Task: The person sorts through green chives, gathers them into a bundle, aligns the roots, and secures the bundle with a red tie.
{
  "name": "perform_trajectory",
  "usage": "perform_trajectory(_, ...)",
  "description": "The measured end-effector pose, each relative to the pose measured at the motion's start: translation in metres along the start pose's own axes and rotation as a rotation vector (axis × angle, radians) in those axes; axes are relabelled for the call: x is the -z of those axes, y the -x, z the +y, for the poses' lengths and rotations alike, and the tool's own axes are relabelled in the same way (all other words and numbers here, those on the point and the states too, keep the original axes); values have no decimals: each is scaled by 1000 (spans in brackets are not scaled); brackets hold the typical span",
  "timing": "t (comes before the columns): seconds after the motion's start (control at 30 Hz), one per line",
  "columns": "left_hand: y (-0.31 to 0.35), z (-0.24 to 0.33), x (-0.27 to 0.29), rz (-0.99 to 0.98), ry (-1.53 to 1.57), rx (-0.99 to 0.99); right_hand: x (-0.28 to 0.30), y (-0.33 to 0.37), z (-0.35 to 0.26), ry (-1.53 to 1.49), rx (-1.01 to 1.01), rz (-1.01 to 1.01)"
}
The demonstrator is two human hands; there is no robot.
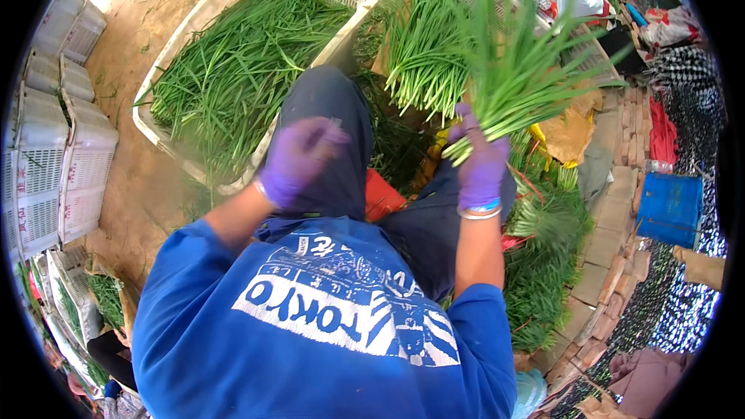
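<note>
My right hand (483,167), in a purple glove, is closed round the pale stem ends of a bunch of garlic chives (516,77). The long green leaves fan up and to the right, blurred by motion. My left hand (301,157), also gloved in purple, is over my left thigh with its fingers loosely bent and apart; motion softens them, and I see nothing held. Left of my knee stands a white plastic crate (167,50) with a heap of loose chives (240,62) in it. More chives (427,50) lie side by side beyond my knees, left of the held bunch.
Tied chive bunches (543,264) are piled by my right leg, beside a row of bricks (605,248). A blue bin (669,208) stands farther right. White crates (81,163) are stacked at the left. Something red (380,194) lies between my legs.
</note>
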State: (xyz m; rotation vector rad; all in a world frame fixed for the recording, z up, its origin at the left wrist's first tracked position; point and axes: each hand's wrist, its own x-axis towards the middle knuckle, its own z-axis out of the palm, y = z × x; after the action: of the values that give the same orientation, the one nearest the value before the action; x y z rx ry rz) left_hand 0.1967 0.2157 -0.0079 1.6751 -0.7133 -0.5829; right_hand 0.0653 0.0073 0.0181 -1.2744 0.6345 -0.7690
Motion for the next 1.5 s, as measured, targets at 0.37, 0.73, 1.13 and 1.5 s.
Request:
perform_trajectory(0.37, 43, -60, 106, 569, -61, 141, 60, -182, 102, 35, -136, -12)
perform_trajectory(0.73, -62, 13, 23, -160, 163, 174, 51, -144, 144, 40, -675, -270)
perform_trajectory(1.13, -198, -121, -168, -457, 821, 782, 68, -102, 125, -464, -796, -187)
perform_trajectory(1.5, -201, -110, -159, -379, 723, 559, 67, -99, 132, -435, -966, -262)
